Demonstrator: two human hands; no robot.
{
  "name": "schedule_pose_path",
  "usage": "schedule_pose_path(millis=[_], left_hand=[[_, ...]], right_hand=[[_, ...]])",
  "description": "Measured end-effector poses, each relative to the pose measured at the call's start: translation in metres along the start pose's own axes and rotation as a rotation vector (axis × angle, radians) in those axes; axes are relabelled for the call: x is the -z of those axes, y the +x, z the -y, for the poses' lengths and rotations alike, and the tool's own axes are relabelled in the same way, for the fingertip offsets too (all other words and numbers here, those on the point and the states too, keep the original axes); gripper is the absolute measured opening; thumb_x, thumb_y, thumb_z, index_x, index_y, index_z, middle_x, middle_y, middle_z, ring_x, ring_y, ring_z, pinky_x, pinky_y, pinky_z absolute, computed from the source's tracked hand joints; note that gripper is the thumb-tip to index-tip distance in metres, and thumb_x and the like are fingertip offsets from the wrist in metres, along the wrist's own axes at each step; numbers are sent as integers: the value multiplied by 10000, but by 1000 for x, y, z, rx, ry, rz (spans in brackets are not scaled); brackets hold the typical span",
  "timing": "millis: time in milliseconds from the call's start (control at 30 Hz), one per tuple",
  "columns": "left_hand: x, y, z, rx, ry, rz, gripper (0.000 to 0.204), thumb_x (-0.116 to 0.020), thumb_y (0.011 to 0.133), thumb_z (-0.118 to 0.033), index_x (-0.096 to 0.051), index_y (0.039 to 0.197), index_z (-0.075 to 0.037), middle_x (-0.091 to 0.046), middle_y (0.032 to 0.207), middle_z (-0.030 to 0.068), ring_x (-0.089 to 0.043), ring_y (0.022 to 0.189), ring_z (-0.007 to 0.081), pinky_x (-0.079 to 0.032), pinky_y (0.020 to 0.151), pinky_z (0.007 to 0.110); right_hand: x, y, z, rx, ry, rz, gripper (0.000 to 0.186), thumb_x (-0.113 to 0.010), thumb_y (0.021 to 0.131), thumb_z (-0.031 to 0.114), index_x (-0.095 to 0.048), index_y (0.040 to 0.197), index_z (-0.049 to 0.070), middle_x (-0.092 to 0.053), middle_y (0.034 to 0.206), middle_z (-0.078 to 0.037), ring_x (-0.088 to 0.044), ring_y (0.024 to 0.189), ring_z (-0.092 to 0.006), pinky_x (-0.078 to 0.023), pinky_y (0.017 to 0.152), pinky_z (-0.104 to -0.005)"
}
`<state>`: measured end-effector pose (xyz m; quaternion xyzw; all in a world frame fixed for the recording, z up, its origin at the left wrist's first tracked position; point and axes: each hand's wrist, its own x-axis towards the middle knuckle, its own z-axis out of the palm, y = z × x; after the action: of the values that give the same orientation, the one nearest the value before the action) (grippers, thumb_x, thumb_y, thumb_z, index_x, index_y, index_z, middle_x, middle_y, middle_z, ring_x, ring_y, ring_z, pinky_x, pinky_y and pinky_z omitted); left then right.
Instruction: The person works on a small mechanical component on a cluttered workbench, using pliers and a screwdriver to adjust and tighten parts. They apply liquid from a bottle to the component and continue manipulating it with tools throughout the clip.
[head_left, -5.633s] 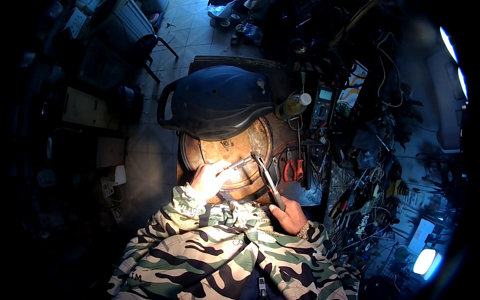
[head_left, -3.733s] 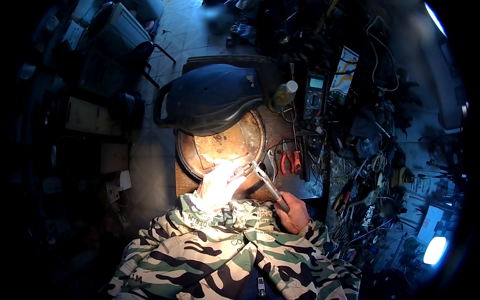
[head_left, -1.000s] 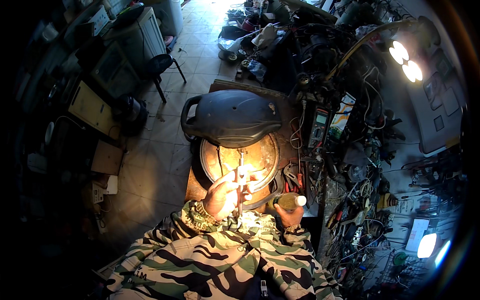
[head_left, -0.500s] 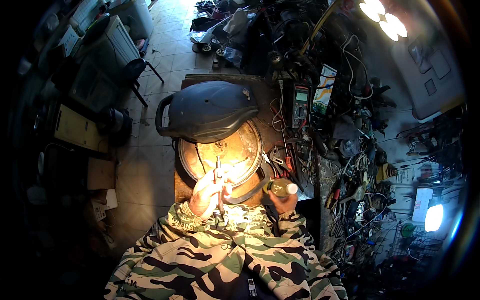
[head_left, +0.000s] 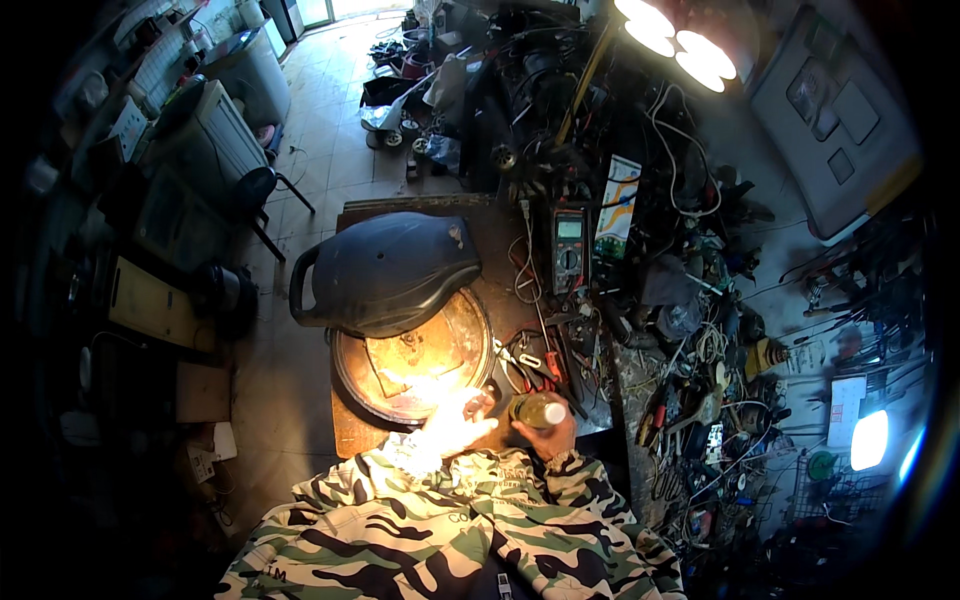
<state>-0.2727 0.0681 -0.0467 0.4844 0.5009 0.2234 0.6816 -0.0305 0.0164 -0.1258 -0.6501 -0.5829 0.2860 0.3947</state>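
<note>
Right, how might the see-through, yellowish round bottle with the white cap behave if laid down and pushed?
The see-through, yellowish bottle would probably roll on its rounded sides. Its yellow tint suggests liquid that might slosh. The white cap looks fitted, so spilling seems unlikely.

This is a cluttered repair workshop: a meter [head_left: 570,254] lies toward the right edge of the workbench [head_left: 494,240], red-handled tools [head_left: 553,366] near its lower right corner, tangled cables [head_left: 712,346] beyond that edge.
</note>
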Motion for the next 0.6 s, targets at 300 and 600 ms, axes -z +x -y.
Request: schedule_pose_path(millis=[300, 600], left_hand=[[-40, 32, 15, -463, 652, -4, 1128, -923, 683, -438, -336, 1601, -145, -582, 1043, 207, -613, 973, 377, -514, 864, 466], [-69, 39, 16, -409, 652, 18, 877, -815, 715, -240, -480, 1526, -274, -476, 1286, 270, -552, 1207, 492, -506, 985, 537]], right_hand=[[58, 10, 44, 31, -243, 301, 874, -939, 683, 301, -520, 1380, -18, -651, 1240, -266, -659, 1157, -410, -544, 975, -476], [70, 21, 93, 338, -677, 187, 505, -865, 768, 470, -565, 780, 63, -527, 723, -129, -582, 598, -323, -444, 495, -454]])
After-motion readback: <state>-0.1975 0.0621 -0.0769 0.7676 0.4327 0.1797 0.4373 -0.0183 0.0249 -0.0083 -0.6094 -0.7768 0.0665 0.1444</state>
